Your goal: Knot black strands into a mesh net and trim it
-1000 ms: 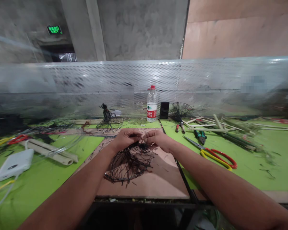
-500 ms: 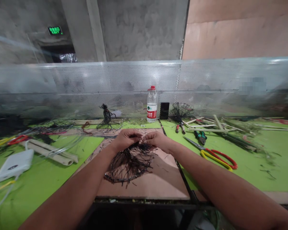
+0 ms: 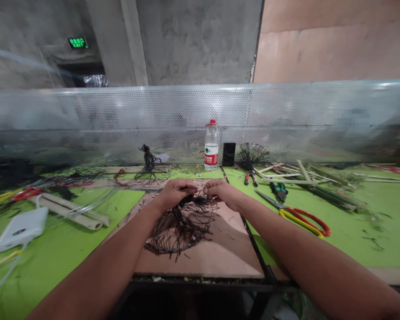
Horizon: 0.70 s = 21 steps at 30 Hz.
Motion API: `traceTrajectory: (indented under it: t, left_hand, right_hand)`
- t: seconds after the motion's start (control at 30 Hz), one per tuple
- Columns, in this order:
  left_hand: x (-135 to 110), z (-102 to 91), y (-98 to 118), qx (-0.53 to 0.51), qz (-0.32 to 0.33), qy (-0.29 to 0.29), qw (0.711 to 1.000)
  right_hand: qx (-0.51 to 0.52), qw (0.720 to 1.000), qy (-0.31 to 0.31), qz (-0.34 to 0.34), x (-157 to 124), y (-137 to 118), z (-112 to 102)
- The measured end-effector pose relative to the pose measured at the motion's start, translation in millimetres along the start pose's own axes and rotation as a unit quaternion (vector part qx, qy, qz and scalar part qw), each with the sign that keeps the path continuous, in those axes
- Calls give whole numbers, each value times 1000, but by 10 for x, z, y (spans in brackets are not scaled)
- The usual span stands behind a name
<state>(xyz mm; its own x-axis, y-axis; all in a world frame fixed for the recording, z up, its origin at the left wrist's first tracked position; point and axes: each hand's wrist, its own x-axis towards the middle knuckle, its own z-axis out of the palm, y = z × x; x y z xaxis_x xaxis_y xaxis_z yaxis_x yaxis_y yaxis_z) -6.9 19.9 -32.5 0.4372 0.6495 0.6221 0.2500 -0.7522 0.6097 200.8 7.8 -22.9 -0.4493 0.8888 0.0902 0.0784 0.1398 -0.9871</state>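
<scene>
**A:** Grips?

**B:** L grip (image 3: 175, 194) closed, fingers pinching strands at top of blk strand tangle (image 3: 182, 229). R grip (image 3: 222, 194) closed on same strands, just beside L, not clearly touching it.

**A:** Where's the tangle?

**B:** On plywd board (image 3: 200, 262), mid-board, w/ top bunched up btwn both grips & rest spread flat. Board sits at near edge of green surface (image 3: 43, 262).

**A:** What's around?

**B:** R of board: scissors w/ red & yellow handles (image 3: 303, 222), near them green-handled pliers (image 3: 278, 189), then bamboo strips (image 3: 333, 195) toward far R. L of board: white power bank (image 3: 20, 230) near L edge, beige tubes (image 3: 66, 213) just beside it. Far edge: water bottle (image 3: 211, 146), upright, w/ smaller blk bundle (image 3: 149, 162) to its L, all in front of perforated metal screen (image 3: 200, 106).
</scene>
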Motion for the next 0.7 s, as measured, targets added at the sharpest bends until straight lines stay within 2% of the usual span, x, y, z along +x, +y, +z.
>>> traceTrajectory:
  t: [0.2, 0.33, 0.43, 0.53, 0.6, 0.7]
  left_hand:
    - [-1, -26, 47, -72, -66, 26, 995]
    - [-6, -62, 99, -61, -64, 17, 996]
    - [1, -78, 145, -68, -44, 18, 997]
    - [11, -71, 156, -100, -37, 17, 994]
    - [15, -51, 147, -116, -38, 11, 992]
    - [16, -5, 146, -161, -42, -30, 986]
  right_hand:
    - [75, 997, 8, 21, 30, 19, -38]
    - [156, 987, 24, 10, 43, 20, 1]
    - [263, 964, 28, -16, 38, -5, 59]
    - [347, 934, 12, -82, 29, -35, 124]
    - [374, 922, 9, -102, 27, -47, 157]
    - [391, 914, -3, -108, 29, -51, 165]
